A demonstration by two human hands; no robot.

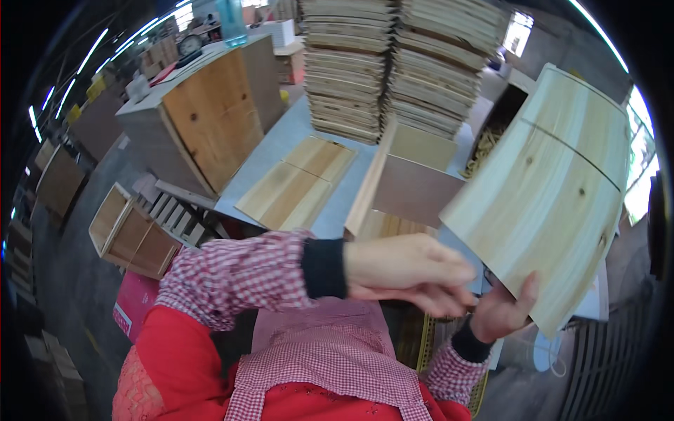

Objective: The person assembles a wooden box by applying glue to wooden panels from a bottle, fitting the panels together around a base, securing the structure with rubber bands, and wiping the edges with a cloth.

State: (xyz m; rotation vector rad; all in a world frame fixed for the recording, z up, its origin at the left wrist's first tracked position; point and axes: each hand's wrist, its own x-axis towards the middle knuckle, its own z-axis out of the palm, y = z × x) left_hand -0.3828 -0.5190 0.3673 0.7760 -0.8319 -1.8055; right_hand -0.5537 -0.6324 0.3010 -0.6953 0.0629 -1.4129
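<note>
Up right — pale wooden board point(554, 189) in right hand point(500, 309)

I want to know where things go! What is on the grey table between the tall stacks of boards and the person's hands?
In the head view, an open wooden box sits on the grey table, between the stacks of boards and the left hand. Two flat light boards lie beside it.

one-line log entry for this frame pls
right hand: grips lower edge of pale wooden panel, raised and tilted | left hand: open, crossed over beside right hand | worktable: flat boards, stacked boards
</note>
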